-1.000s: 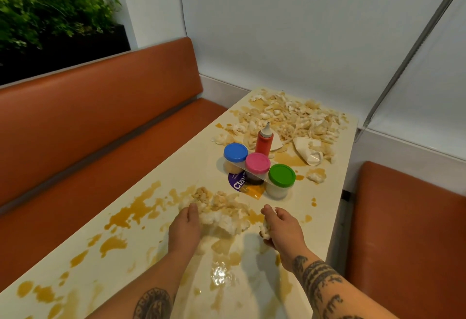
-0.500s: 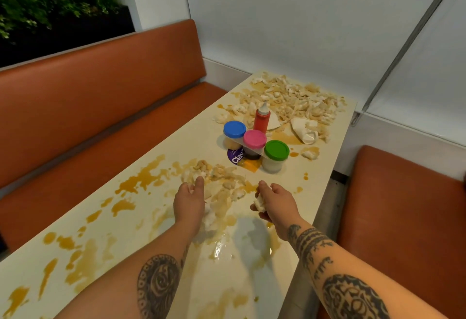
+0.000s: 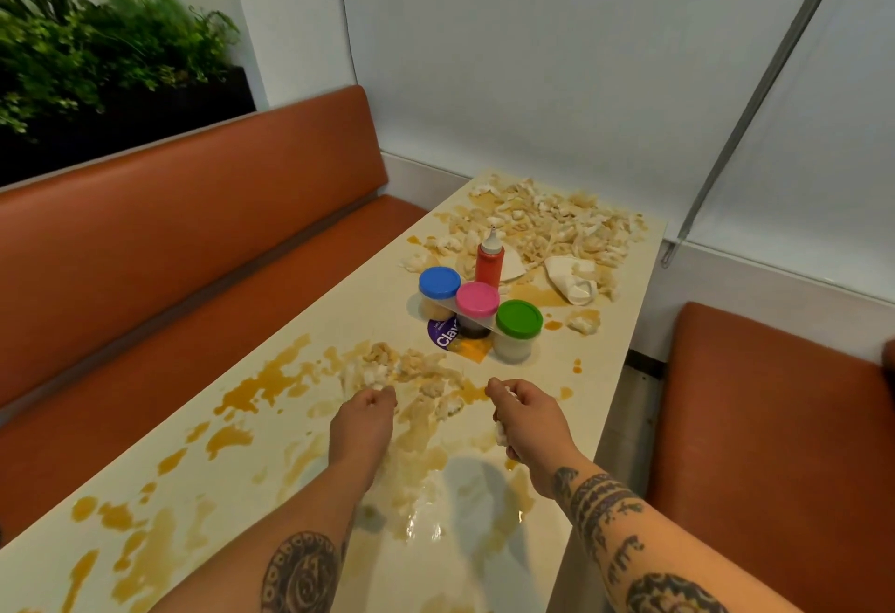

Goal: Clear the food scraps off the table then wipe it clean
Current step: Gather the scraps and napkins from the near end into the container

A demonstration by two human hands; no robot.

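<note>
Orange-brown sauce splashes [image 3: 261,387] streak the left half of the long cream laminate surface [image 3: 339,317], none of them wiped yet. The left hand [image 3: 361,426] sits at the near edge of a small heap of pale, soggy food scraps [image 3: 416,370]. Its fingers are curled in, but I cannot tell whether the grip has closed on a piece or only touches the heap. Just right of the heap, the right hand [image 3: 525,418] has its grip clamped round a white wad of scraps [image 3: 502,435], bits of which show at the thumb and below the palm.

Further back stand three clear tubs with blue, pink and green lids [image 3: 479,300] and a red squeeze bottle [image 3: 489,263]. Behind them, a much larger spread of torn pale scraps [image 3: 547,225] covers the far end, with a crumpled white paper napkin [image 3: 571,280] at its right side.

The step in hand looks like scrap gathering, early on. The next move likely calls for cupping the near heap between both hands rather than pinching, since wet bits would smear. No bin or cloth is in view. The tubs and bottle probably need lifting aside before wiping.
</note>
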